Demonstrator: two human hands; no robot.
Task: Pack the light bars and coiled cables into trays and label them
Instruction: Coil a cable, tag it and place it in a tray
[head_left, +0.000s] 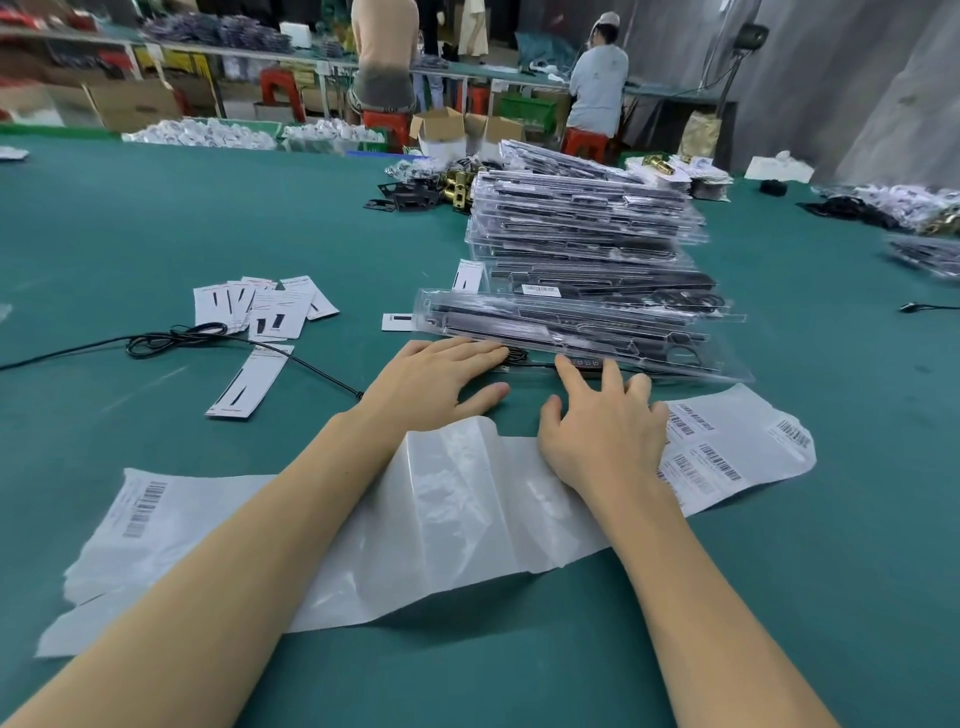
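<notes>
A clear plastic tray (582, 332) holding black light bars lies on the green table just beyond my hands. Behind it rises a tall stack of packed trays (582, 223). My left hand (436, 382) rests flat with spread fingers, its fingertips at the tray's near left edge. My right hand (602, 426) lies with fingers apart, the index finger touching a black inline controller (584, 362) at the tray's front edge. A long label backing sheet (447, 514) with barcode labels (711, 457) runs under both forearms. A loosely coiled black cable (176, 338) lies to the left.
White printed cards (265, 309) are scattered left of the tray, one (247, 382) nearer me. Black brackets and brass hardware (431, 192) sit behind the stack. More packed parts (924, 249) lie at the far right. Two people stand at a bench beyond the table.
</notes>
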